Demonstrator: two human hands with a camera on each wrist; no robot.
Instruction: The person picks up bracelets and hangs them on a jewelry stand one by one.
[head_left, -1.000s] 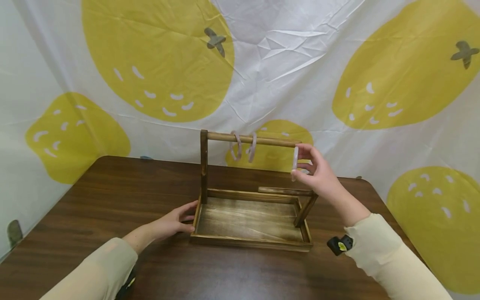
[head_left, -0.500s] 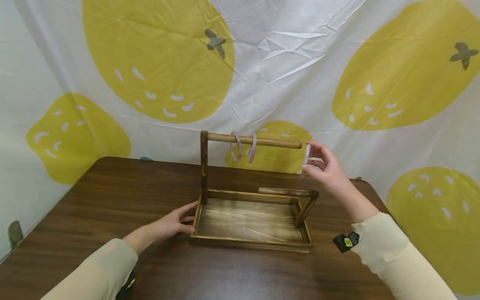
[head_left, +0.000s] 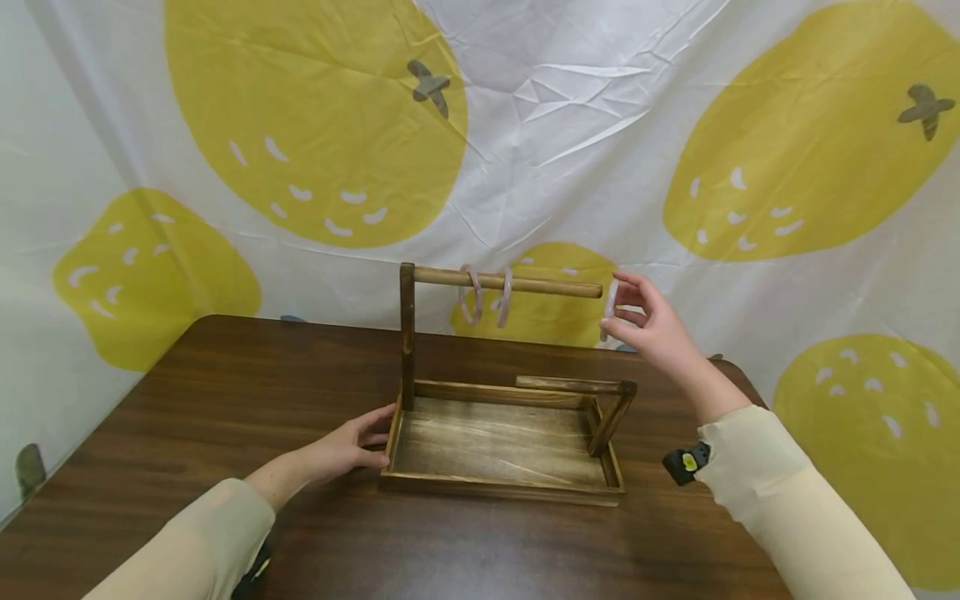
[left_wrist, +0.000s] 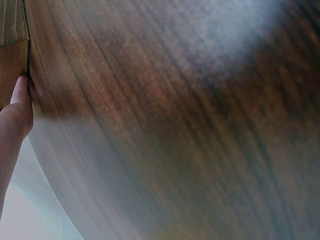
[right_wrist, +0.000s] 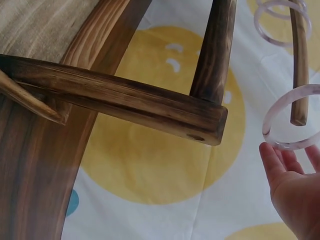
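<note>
My right hand [head_left: 651, 329] pinches a pale pinkish bangle [head_left: 610, 310] between thumb and fingers, just right of the free end of the upper wooden rod [head_left: 555, 287]. In the right wrist view, the held bangle [right_wrist: 270, 120] faces the rod's tip. Two similar bangles, a left one [head_left: 477, 304] and a right one [head_left: 506, 300], hang on that rod. It belongs to a dark wooden stand with a shallow tray [head_left: 502, 487]. My left hand [head_left: 341, 448] rests against the tray's left wall with fingers extended; its thumb [left_wrist: 21, 92] touches the wood in the left wrist view.
A lower rod [head_left: 570, 384] juts leftward from a short post [head_left: 613, 419] at the tray's right end. The stand sits on a brown wood-grain table [head_left: 300, 358]. Behind the table hangs a white cloth [head_left: 525, 175] printed with yellow lemons.
My right hand has moved right with the bangle, away from the rod's end, then slightly up. The rod's tip is now uncovered. My left hand and the stand stay in place.
</note>
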